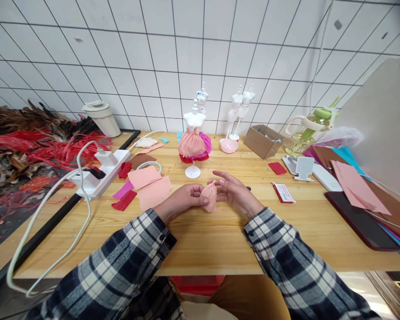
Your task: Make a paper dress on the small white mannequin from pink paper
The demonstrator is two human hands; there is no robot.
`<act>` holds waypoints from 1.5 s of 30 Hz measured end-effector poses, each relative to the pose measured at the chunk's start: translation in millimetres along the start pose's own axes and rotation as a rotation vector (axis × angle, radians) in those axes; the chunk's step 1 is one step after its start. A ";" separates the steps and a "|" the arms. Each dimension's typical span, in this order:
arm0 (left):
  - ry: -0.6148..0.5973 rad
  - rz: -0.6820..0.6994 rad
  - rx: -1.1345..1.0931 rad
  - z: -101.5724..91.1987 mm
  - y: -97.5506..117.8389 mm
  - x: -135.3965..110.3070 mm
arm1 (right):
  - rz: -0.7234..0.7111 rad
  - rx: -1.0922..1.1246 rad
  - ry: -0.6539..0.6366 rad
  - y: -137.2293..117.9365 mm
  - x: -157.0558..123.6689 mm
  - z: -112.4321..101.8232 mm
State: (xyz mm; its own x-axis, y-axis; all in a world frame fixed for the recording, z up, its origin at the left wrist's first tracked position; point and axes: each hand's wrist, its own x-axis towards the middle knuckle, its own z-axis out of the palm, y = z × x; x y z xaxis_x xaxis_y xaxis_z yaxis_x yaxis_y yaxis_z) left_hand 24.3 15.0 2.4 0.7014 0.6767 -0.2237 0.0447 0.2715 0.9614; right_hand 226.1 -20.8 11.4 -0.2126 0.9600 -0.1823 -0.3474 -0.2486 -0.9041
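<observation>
A gathered piece of peach crepe paper (209, 198), twisted at its top, is pinched between the thumb and fingers of my left hand (190, 196). Beside it my right hand (235, 192) has its fingers spread, the lower ones close to the paper; whether they touch it I cannot tell. Beyond my hands stands a small white mannequin (194, 119) on a round base. It wears a layered paper skirt (190, 144), peach on top with magenta and red below. Flat peach paper sheets (154, 192) lie left of my left hand.
White mannequins (236, 109) stand along the tiled wall by a pink bowl (229, 145) and a cardboard box (262, 141). At left are a power strip (103, 171) with looping cable and a white cup (102, 118). A phone (360, 222) and a bottle (302, 133) are at right.
</observation>
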 end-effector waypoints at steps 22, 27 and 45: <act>-0.018 -0.038 0.194 -6.4 -4.0 3.1 | 0.060 0.127 0.071 8.0 7.8 -6.3; 0.168 0.108 0.270 -16.5 -5.4 2.3 | -0.035 0.061 0.139 7.1 11.1 -15.1; 0.946 -0.027 0.978 -46.9 5.8 71.9 | -0.375 -0.406 -0.093 -100.9 16.8 3.7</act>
State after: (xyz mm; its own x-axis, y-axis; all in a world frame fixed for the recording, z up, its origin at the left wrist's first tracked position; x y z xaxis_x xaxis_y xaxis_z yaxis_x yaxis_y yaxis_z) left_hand 41.6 97.3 -15.6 -0.0419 0.9927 0.1128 0.8094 -0.0324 0.5863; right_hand 254.2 19.9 101.0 -0.2278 0.9532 0.1989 -0.0389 0.1952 -0.9800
